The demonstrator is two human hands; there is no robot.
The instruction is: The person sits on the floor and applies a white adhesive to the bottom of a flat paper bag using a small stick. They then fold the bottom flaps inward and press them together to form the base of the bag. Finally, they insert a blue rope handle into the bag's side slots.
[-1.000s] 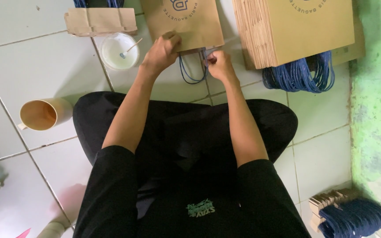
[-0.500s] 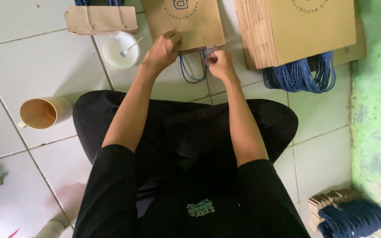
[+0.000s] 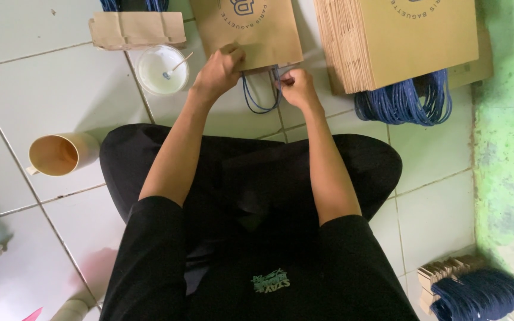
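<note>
Bag [image 3: 251,30] lies flat on the floor just past both hands. Left hand [image 3: 218,71] presses its bottom edge down so it stays put, while right hand [image 3: 295,86] pinches the blue cord handle [image 3: 260,98] beside it.

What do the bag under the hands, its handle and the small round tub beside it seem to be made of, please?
Bag: matte brown paper, probably kraft; flat with a creased edge.
Handle: blue twisted cord, apparently; it hangs in a limp loop.
Tub: seemingly translucent white plastic, slightly glossy.
</note>
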